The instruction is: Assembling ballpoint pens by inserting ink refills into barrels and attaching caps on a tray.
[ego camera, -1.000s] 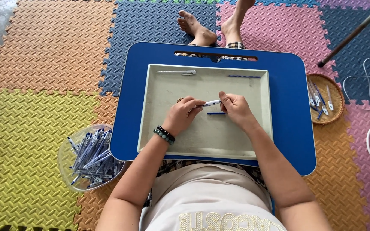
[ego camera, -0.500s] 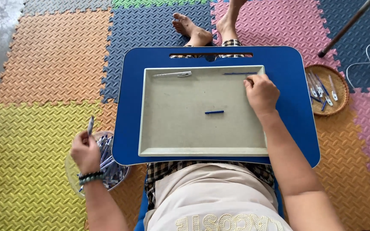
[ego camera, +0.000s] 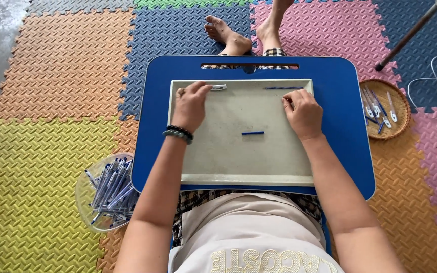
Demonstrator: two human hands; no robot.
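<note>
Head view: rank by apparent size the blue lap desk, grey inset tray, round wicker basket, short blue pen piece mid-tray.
1. Blue lap desk
2. Grey inset tray
3. Round wicker basket, lying lower on the floor mats and so farther from the camera, yet plainly smaller
4. Short blue pen piece

A single head-worn camera looked almost straight down from close above the seated person's lap, facing forward over the blue table (ego camera: 340, 151). Its far edge sat toward the top of the frame, its near edge by the torso, with foam floor mats (ego camera: 51, 101) filling every side.
</note>
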